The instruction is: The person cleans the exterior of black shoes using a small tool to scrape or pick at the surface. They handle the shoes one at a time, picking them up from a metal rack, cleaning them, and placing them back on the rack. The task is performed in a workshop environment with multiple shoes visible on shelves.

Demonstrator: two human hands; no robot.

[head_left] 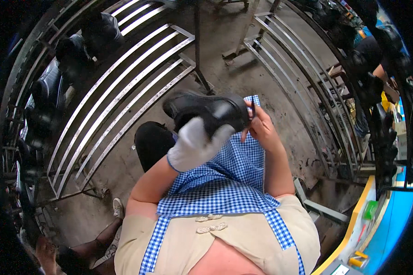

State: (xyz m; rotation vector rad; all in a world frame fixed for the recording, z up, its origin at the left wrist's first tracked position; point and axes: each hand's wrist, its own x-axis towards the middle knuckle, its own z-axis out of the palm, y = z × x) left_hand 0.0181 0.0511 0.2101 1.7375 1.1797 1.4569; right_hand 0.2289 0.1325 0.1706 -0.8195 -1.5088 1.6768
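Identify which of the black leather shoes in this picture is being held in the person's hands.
The black leather shoe above the blue checked apron: the white-gloved left hand grips it and the bare right hand touches its end. The other black shoes sit on the metal rack at left.

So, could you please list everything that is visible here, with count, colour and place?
shoe: one, black, held above the lap, centre
shoes on rack: several, black, upper left
metal racks: two, grey bars, left and upper right
floor: grey concrete, stained, between the racks
apron: one, blue-white check, over the lap
workbench edge: yellow and blue, lower right
other person: one, dark top, far right, partly hidden
left hand: white glove, gripping the shoe
right hand: bare, pinching a thin dark tool at the shoe's end
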